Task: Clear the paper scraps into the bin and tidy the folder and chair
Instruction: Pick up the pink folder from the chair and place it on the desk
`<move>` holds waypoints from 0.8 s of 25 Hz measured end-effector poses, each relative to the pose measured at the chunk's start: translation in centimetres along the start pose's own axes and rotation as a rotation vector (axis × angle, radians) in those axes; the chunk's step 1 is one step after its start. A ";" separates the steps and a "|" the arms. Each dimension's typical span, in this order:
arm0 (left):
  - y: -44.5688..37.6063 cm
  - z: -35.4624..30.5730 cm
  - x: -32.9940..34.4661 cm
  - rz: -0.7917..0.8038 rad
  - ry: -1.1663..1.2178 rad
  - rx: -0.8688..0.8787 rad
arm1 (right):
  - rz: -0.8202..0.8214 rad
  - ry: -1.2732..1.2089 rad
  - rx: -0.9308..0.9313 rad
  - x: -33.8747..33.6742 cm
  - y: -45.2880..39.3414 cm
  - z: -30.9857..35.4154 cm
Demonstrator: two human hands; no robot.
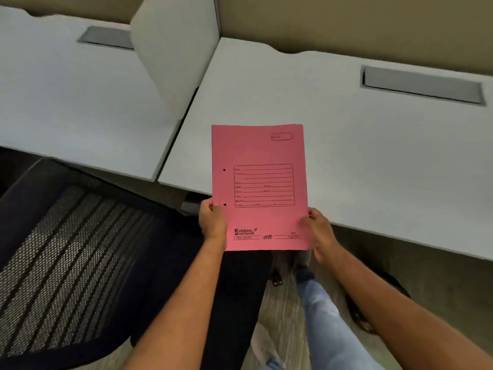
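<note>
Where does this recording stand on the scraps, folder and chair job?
No paper scraps show on the desk, so that step looks done, though no bin is in view. In hand: left hand and right hand each grip the pink folder by its lower edges, over the desk's edge. Left: setting it down and tidying the chair.

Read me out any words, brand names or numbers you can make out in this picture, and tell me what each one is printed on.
"Krishna": brand mark at the lower left of the pink folder, held by the left hand and right hand.
Oval label at the folder's top right: blurred, unreadable.
Lined form box in the middle: field labels too small to read.
Bottom strip and small number at lower right: too blurred.
</note>
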State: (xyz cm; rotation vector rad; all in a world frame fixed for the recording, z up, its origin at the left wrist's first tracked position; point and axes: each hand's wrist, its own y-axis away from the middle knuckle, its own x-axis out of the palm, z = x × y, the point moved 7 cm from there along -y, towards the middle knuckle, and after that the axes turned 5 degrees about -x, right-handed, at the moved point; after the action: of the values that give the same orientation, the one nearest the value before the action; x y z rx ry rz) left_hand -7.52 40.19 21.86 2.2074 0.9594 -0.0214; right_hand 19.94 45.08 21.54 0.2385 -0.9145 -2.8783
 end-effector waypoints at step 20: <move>-18.6 -27.7 38.9 0.173 -0.163 0.124 | -0.342 -0.171 0.011 -16.4 -38.1 21.5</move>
State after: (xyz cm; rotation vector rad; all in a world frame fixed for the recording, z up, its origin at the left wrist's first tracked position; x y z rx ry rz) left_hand 1.64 90.57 20.17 2.3536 0.6922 -0.1826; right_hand 29.82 90.67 18.59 0.1650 -1.0049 -3.2512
